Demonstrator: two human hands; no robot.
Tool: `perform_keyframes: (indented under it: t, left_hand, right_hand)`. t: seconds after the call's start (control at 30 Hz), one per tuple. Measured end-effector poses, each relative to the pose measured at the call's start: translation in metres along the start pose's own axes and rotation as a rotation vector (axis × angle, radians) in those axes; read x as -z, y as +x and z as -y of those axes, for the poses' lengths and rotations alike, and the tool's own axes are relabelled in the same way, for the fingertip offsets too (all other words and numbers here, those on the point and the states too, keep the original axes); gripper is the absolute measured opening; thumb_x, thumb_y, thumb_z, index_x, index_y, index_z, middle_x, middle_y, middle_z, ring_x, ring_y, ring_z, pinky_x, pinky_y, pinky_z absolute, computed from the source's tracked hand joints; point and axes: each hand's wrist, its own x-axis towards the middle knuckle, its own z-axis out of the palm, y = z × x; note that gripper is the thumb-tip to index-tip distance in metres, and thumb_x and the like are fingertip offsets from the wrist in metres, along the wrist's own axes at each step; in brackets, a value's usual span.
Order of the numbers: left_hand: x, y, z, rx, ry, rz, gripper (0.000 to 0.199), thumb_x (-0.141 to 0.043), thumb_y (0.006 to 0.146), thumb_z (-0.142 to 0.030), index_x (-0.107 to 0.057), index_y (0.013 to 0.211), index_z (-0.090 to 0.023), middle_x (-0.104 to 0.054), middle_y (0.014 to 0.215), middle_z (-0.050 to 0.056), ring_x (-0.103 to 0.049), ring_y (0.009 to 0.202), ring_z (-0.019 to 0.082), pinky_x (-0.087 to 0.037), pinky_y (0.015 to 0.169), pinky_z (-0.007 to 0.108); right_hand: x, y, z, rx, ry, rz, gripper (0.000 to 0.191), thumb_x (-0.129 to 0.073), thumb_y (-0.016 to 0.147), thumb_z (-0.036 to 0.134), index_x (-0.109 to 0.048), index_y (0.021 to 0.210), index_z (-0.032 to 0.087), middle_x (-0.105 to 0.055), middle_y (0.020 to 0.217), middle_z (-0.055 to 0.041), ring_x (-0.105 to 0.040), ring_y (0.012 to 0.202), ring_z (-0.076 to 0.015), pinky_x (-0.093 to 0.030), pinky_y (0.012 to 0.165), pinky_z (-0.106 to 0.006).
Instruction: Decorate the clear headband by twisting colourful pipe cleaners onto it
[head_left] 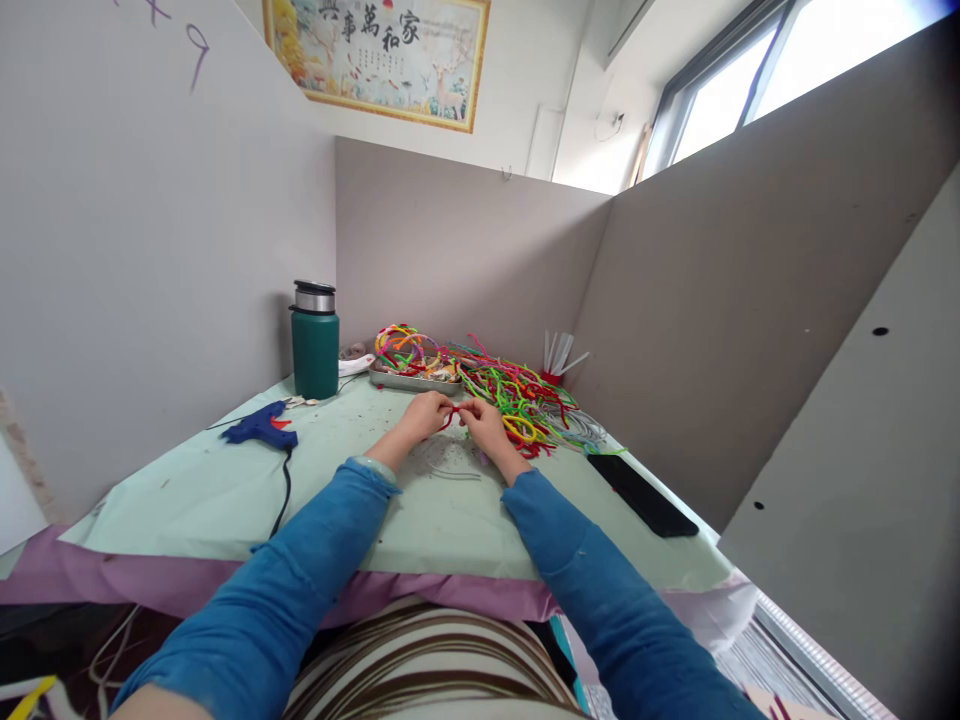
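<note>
A short red fuzzy stem (449, 418) is pinched between both hands over the middle of the table. My left hand (430, 411) has its fingertips closed on the stem's left part. Close beside it, my right hand (481, 420) grips the other end, with the fingertips of the two hands almost touching. Just behind and right of my right hand lies a large tangled pile of colourful fuzzy stems (517, 395). Thin grey stems (454, 475) rest on the cloth below the hands.
A metal tray (412, 383) holds colourful twisted rings at the back. A green bottle (315, 350) and a blue glue gun (262, 427) with a cord stand and lie left. A black phone-like slab (643, 495) lies right. White sticks (556, 352) stand in a red holder. Partitions surround the table.
</note>
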Motion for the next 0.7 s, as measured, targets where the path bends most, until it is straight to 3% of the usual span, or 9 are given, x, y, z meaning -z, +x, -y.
perform_keyframes:
  t: [0.17,0.37,0.53,0.7]
  left_hand:
    - [0.002,0.000,-0.002,0.091,-0.121,0.036,0.020,-0.053,0.082,-0.020,-0.072,0.085,-0.013,-0.070,0.087,0.007,-0.058,0.078,0.017,-0.040,0.066,0.024]
    - [0.003,-0.005,-0.005,0.214,-0.310,0.093,0.024,-0.051,0.084,-0.026,-0.060,0.065,-0.014,-0.050,0.052,-0.002,-0.042,0.052,0.011,-0.031,0.050,0.023]
    - [0.006,-0.007,-0.009,0.318,-0.460,0.197,0.021,-0.050,0.085,-0.028,-0.052,0.068,-0.017,-0.035,0.046,-0.006,-0.033,0.041,0.008,-0.026,0.043,0.021]
    - [0.008,-0.009,-0.011,0.273,-0.489,0.239,0.009,-0.048,0.081,-0.015,-0.057,0.078,-0.015,-0.040,0.047,-0.006,-0.036,0.041,0.008,-0.028,0.043,0.021]
  right_hand:
    - [0.001,-0.002,0.004,0.005,0.009,-0.003,0.013,-0.051,0.075,0.027,-0.060,0.075,0.018,-0.061,0.066,0.0001,-0.056,0.061,-0.0141,-0.042,0.060,-0.026]
    - [0.001,-0.002,0.004,0.015,0.021,0.003,0.013,-0.051,0.075,0.027,-0.060,0.076,0.018,-0.061,0.066,-0.0002,-0.055,0.060,-0.0141,-0.042,0.059,-0.026]
    - [0.001,-0.002,0.003,0.017,0.035,0.016,0.014,-0.051,0.074,0.027,-0.060,0.077,0.017,-0.060,0.066,0.0004,-0.054,0.060,-0.0133,-0.041,0.058,-0.026]
    - [0.002,0.000,0.002,-0.024,0.060,0.004,0.014,-0.051,0.073,0.027,-0.061,0.078,0.017,-0.059,0.064,0.0009,-0.052,0.058,-0.0130,-0.041,0.057,-0.026]
